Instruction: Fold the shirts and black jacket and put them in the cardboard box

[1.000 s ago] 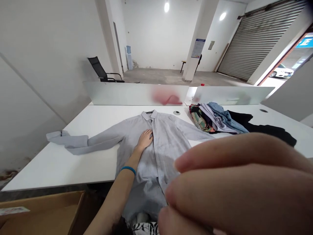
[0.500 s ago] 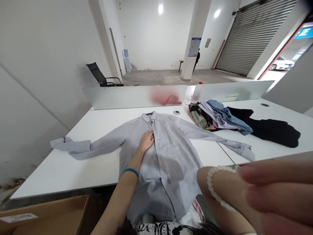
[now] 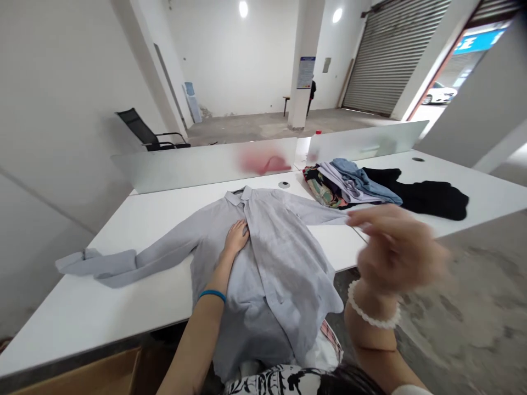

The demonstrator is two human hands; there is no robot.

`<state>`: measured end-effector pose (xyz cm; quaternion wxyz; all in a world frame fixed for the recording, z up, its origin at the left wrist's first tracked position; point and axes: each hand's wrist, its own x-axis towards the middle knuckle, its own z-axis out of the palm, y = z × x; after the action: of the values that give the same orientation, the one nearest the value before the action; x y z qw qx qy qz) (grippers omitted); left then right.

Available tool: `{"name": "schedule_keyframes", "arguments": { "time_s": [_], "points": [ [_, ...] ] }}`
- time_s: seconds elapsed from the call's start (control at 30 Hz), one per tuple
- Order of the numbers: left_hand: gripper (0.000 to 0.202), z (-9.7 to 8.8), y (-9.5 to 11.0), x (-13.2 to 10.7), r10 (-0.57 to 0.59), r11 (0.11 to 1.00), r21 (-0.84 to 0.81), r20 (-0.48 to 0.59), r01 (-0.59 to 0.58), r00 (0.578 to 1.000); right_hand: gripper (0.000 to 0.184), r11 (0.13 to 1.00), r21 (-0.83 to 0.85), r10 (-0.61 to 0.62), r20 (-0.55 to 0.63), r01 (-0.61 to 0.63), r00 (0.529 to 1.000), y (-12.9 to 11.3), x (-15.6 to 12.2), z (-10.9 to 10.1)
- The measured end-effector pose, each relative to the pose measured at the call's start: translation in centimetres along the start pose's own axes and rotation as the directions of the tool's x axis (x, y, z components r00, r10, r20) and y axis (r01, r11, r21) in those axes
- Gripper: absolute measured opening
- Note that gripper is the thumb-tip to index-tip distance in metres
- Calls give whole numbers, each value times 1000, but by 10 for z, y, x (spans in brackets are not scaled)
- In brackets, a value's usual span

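A light grey button-up shirt [image 3: 272,258] lies face up on the white table [image 3: 123,296], collar away from me, its hem hanging over the near edge. My left hand [image 3: 236,239] rests flat on the shirt's chest just left of the button placket, fingers stretched out; a blue band circles that wrist. My right hand [image 3: 395,247] is in the air to the right of the shirt, over the table's edge, smeared by motion; its fingers cannot be read. A white bead bracelet sits on that wrist. The shirt's left sleeve [image 3: 107,266] stretches out to the left.
A pile of clothes [image 3: 349,184] and a black garment [image 3: 428,197] lie at the back right. Frosted divider panels [image 3: 206,164] stand along the table's far edge. A cardboard box [image 3: 82,378] is at my lower left. A black chair [image 3: 144,131] stands behind.
My right hand has moved away from the camera, out to the right of the shirt. The view has swung right. My left hand stays flat on the shirt.
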<state>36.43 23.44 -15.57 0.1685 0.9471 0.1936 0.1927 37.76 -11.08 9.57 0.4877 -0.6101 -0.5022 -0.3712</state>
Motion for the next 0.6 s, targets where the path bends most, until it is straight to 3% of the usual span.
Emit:
{"name": "schedule_keyframes", "arguments": {
  "time_s": [0.07,0.13,0.23,0.33,0.37,0.43,0.6],
  "points": [
    [39,0,-2,1,4,1000,-4,-1,-4,1000,28,994,-109,-30,3,31,1000,23,-3,14],
    [40,1,-4,2,11,1000,-7,-1,-11,1000,31,974,-224,-17,96,38,995,50,-18,18],
    [40,3,-8,5,23,1000,-8,4,-23,1000,34,926,-374,141,226,-48,964,101,-57,13],
    [40,5,-12,7,29,1000,-11,4,-29,1000,37,813,-548,377,236,-197,896,167,-107,-6],
    [40,5,-13,8,30,999,-13,2,-30,1000,36,750,-600,470,186,-279,863,189,-123,-15],
    [41,7,-15,8,30,999,-19,-6,-30,1000,33,576,-651,625,-39,-495,779,231,-153,-38],
    [40,9,-16,7,21,999,-39,-30,-22,999,38,356,-584,698,-352,-729,623,297,-200,-88]
  ]
}}
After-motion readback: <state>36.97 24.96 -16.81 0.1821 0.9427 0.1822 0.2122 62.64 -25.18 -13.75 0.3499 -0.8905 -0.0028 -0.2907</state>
